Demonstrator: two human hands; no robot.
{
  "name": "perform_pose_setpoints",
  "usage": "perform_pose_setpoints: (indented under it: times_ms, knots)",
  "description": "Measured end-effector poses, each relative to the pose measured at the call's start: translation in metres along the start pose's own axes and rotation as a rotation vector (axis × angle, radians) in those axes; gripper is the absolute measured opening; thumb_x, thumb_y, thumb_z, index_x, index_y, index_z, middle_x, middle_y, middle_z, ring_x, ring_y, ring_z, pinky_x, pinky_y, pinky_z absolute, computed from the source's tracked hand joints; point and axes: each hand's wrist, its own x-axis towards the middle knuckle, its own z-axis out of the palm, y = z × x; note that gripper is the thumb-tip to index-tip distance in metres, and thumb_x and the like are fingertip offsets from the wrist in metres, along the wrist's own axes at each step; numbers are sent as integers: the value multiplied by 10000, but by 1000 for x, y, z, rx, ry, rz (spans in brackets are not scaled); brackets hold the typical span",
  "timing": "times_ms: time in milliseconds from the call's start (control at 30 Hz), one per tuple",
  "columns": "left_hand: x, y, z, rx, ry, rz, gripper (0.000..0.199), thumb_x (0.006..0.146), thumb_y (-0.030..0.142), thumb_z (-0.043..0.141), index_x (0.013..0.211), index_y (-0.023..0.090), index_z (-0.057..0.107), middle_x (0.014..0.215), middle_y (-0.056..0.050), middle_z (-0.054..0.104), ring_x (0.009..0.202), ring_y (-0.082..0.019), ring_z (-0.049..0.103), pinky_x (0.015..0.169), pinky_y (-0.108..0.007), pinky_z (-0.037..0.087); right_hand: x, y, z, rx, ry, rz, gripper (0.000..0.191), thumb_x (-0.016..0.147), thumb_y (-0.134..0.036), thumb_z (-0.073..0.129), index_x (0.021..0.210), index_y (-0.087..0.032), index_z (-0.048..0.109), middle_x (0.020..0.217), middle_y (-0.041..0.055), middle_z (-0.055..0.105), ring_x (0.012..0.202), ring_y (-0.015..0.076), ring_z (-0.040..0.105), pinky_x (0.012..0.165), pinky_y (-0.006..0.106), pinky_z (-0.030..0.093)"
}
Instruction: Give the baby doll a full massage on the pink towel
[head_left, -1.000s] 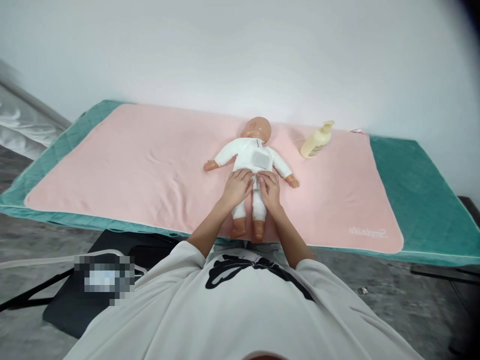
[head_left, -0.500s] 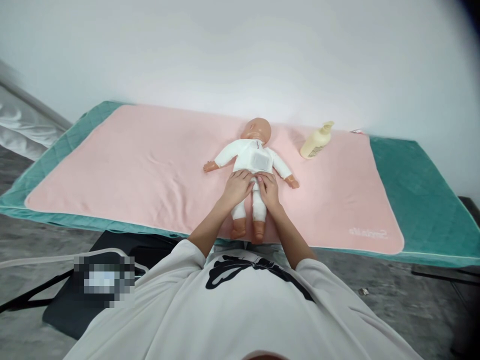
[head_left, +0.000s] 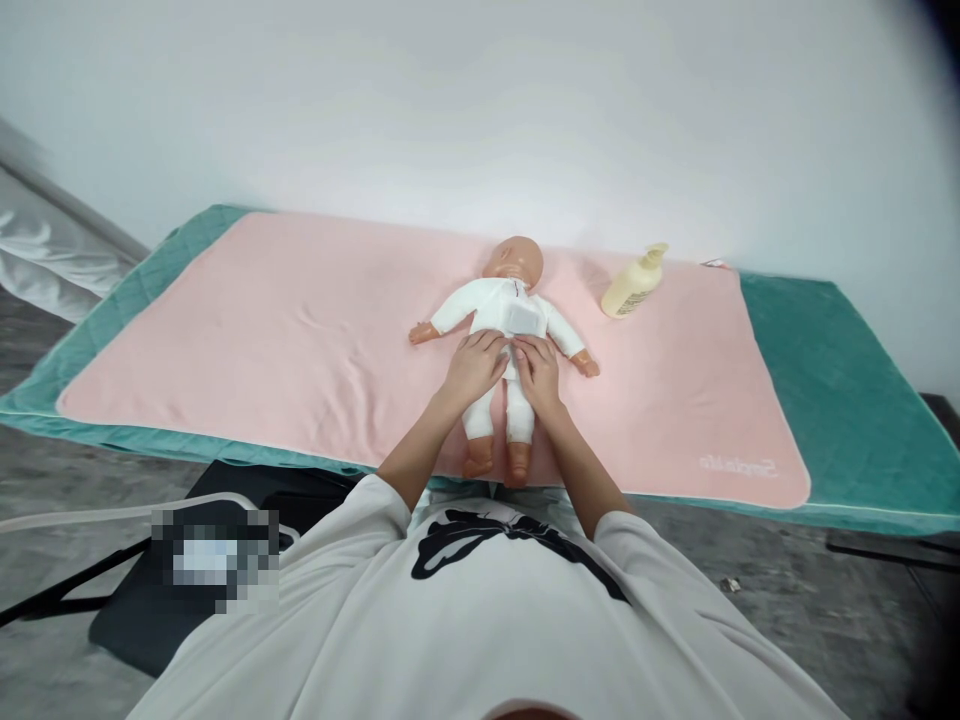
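A baby doll [head_left: 491, 300] in a white cloth suit lies on its back, its bare head away from me and its feet toward me. A pale grey patch [head_left: 527, 319] is on its chest. My left hand [head_left: 475, 366] rests flat on the left side of the doll's belly, fingers stretched out. Beside it, my right hand [head_left: 538, 370] lies on the right side of the belly, its fingers also extended. The fingertips of the two hands nearly meet at the middle, below the patch. Neither hand is wrapped around anything.
Under the doll is a pink mat [head_left: 247, 330] on a green padded table [head_left: 832, 390] against the wall. A cream pump bottle [head_left: 634, 283] stands right of the doll. A black chair [head_left: 139, 610] is at my lower left, with a blurred-out object on it.
Both hands have slid slightly up the doll's belly toward its chest, and the fingertips are now closer to the patch. The doll and bottle stay in place.
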Motion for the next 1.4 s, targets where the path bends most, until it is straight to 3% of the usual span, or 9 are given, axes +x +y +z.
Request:
perform_pose_setpoints:
  times_ms: [267,533,667,833,1100,1400]
  knots:
    - [6,2,6,43,-64,-3,306,922,209,529,1203,148,631,1231,-137,661,1204,-276,571,1022,-443,455,1,8,6,17,-124,92,481,1020,-457,323,1154,-187,697,1146,124,702,1110,255,610,1025,471,455]
    - [11,0,-2,16,-64,40,303,949,250,502,1196,135,631,1198,-110,674,1170,-269,585,1028,-412,455,9,-1,-4,2,-79,76,429,1023,-419,349,1103,-206,713,1114,87,717,1083,235,613,1025,451,457]
    - [17,0,-4,-16,-18,20,321,948,241,486,1227,144,613,1289,-127,626,1233,-267,560,1066,-438,446,18,-4,-10,4,-51,76,406,1014,-419,372,1128,-217,705,1183,94,690,1158,250,571,1066,482,435]
    - [25,-1,0,-7,-11,3,372,923,204,489,1271,107,575,1339,-160,597,1287,-284,534,1116,-449,412,28,4,-3,33,-109,38,409,1001,-422,394,1237,-203,646,1320,96,641,1270,257,523,1135,501,399]
    - [29,-1,6,-1,-61,-1,337,919,192,494,1225,84,587,1247,-170,656,1236,-281,577,1094,-430,426,26,13,6,42,-118,61,412,1002,-396,383,1205,-170,661,1283,116,670,1248,254,559,1119,489,417]
    - [39,-4,-6,-20,-29,-34,374,930,209,478,1280,114,570,1345,-139,600,1281,-271,529,1121,-434,387,39,10,2,63,-94,73,435,999,-448,377,1242,-194,634,1325,117,619,1283,253,521,1145,491,394]
